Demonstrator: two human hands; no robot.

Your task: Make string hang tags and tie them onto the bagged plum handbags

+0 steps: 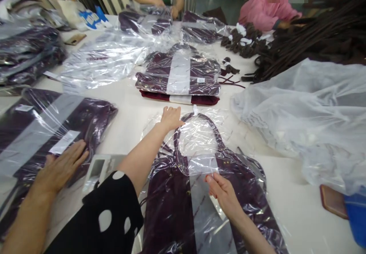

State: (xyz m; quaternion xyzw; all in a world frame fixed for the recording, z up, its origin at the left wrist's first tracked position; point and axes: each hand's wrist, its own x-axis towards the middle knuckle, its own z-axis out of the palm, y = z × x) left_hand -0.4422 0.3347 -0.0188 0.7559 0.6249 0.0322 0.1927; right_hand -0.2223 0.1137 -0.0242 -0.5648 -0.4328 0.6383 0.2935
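Observation:
A dark purple handbag (168, 204) lies flat in front of me inside a clear plastic bag (200, 137), its looped handle (213, 122) pointing away from me. A pale grey paper band (204, 212) runs down its middle. My left hand (171, 118) is beside the handle loop, fingers bent down onto the far end of the plastic; its fingertips are partly hidden. Over the paper band, my right hand (221, 189) is closed in a pinch on the edge of the plastic. Just beneath that hand sits a small white label (217, 207).
Wrapped handbags (154, 71) are stacked ahead. A co-worker's hand (64, 166) rests on another wrapped handbag (94, 113) at left. Clear plastic sheets (300, 105) spread at right, near a phone (333, 202). Dark straps (309, 36) pile behind; two people work across the table.

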